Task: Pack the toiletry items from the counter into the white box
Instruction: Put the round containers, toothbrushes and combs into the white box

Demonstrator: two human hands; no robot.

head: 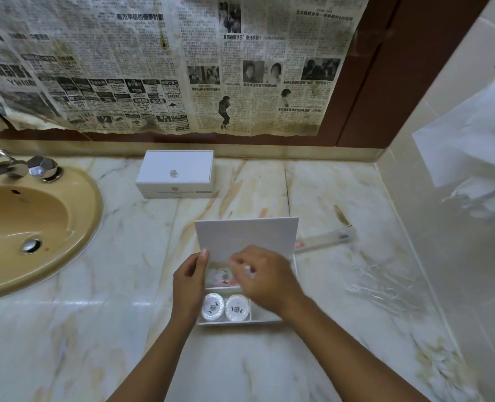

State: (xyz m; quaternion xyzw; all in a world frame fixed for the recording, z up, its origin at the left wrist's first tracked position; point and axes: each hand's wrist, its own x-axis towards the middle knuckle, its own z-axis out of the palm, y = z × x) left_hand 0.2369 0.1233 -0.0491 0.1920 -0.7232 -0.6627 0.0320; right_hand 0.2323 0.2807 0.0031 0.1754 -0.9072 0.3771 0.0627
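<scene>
Marble counter (124, 314): white box (246, 239) held 2 round soaps (225, 307), left hand (189, 282) gripped its side, right hand (265, 281) pinched something small; toothbrush packet (324, 241) remained outside.

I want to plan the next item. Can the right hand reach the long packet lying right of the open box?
Probably yes: the right hand is over the open box, and the long packet lies on bare counter with nothing between.

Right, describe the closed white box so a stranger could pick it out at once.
Start at the tan sink on the left of the marble counter. Just right of its faucet, against the back ledge under the newspaper, sits the closed white box. Unlike the open box between the hands, its lid is shut and carries a small clear knob.
</scene>
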